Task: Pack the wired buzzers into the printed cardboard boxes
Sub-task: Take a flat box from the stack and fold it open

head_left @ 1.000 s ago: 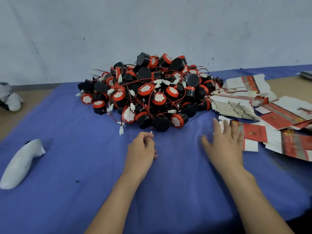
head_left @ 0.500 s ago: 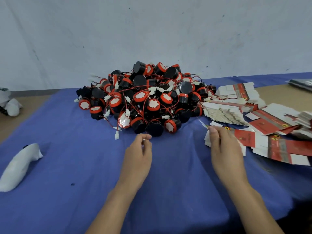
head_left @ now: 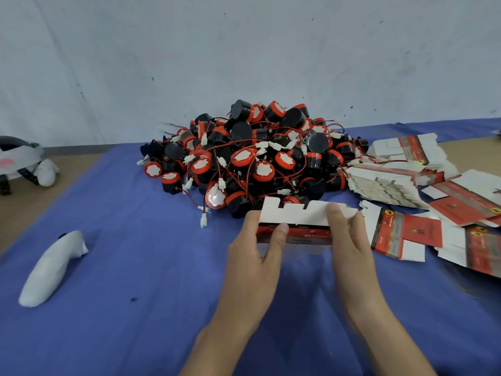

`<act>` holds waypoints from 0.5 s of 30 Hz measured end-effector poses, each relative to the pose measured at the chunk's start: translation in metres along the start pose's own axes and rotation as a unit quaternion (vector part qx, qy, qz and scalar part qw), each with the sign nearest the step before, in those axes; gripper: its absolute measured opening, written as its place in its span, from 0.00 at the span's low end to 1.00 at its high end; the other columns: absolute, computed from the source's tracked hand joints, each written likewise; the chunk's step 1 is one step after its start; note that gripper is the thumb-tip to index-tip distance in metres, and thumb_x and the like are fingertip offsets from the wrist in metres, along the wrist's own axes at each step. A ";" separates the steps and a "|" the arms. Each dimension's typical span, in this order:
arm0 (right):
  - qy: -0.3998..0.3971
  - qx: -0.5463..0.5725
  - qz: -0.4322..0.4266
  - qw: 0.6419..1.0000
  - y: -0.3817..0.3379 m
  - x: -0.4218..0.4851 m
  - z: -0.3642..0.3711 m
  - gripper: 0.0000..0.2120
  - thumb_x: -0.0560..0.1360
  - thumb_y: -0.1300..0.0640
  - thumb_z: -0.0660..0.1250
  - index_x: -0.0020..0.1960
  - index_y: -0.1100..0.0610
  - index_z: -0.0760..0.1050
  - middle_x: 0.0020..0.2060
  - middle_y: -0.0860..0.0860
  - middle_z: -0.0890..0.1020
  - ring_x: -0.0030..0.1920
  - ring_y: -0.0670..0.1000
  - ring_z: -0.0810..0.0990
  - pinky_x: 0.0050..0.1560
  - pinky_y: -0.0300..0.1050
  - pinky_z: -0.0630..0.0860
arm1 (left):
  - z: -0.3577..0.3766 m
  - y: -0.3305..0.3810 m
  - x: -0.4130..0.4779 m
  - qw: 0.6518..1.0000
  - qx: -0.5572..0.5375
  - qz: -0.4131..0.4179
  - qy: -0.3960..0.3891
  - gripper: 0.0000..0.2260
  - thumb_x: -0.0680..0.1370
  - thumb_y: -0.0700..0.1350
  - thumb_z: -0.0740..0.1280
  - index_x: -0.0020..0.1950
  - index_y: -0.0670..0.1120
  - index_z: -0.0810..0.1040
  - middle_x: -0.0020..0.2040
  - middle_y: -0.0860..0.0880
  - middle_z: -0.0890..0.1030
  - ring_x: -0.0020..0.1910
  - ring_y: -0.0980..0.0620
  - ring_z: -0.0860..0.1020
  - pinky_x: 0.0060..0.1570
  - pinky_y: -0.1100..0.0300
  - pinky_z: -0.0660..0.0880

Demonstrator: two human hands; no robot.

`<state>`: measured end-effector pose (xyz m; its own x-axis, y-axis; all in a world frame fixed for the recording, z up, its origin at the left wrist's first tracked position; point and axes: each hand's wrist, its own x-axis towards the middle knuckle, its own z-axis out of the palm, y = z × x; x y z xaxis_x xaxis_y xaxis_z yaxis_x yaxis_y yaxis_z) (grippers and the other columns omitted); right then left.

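Note:
A large heap of black-and-red wired buzzers (head_left: 252, 161) with white connectors lies at the back of the blue cloth. In front of it both hands hold one flat printed cardboard box (head_left: 298, 221), white flaps up, red band below. My left hand (head_left: 257, 256) grips its left end with the thumb across the red band. My right hand (head_left: 349, 240) grips its right end, fingers over the white flaps. Several more flat boxes (head_left: 406, 234) lie spread at the right, with a stacked bundle (head_left: 385, 185) beside the heap.
A white controller-like object (head_left: 51, 267) lies on the blue cloth (head_left: 135, 321) at the left. A white and grey headset-like device (head_left: 19, 158) sits on the bare wooden table at far left. A grey wall stands behind.
My right hand picked a flat box from the pile at the right and brought it to the middle. My left hand left the wire end and took the box's left end.

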<state>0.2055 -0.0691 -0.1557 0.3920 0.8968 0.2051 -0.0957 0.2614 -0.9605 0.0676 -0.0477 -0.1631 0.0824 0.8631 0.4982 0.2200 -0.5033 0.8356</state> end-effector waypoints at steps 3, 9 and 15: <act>-0.002 -0.016 -0.006 1.000 -0.001 0.000 0.005 0.35 0.68 0.34 0.66 0.72 0.45 0.66 0.48 0.24 0.79 0.55 0.27 0.76 0.47 0.23 0.72 | 0.000 0.004 -0.005 0.999 0.028 0.033 0.004 0.11 0.83 0.56 0.63 0.65 0.67 0.71 0.58 0.68 0.80 0.59 0.67 0.77 0.51 0.75 0.72; 0.001 -0.009 -0.022 1.000 0.003 0.001 0.007 0.48 0.65 0.34 0.70 0.80 0.46 0.57 0.56 0.36 0.80 0.54 0.28 0.76 0.47 0.20 0.70 | 0.000 0.005 -0.016 0.996 0.072 0.047 -0.002 0.14 0.82 0.57 0.60 0.66 0.67 0.66 0.61 0.66 0.77 0.62 0.63 0.75 0.56 0.70 0.73; 0.007 -0.021 -0.027 0.999 0.009 0.003 0.007 0.45 0.67 0.33 0.68 0.79 0.46 0.57 0.55 0.36 0.80 0.52 0.26 0.75 0.45 0.19 0.70 | 0.004 0.005 -0.019 0.996 0.075 0.053 -0.006 0.21 0.79 0.55 0.64 0.68 0.68 0.61 0.64 0.63 0.75 0.64 0.62 0.74 0.59 0.66 0.74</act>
<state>0.1997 -0.0613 -0.1627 0.4075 0.8771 0.2541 -0.0359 0.2934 -0.9553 0.0713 -0.0663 -0.1687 0.1240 0.8060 0.5788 0.3514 -0.5812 0.7340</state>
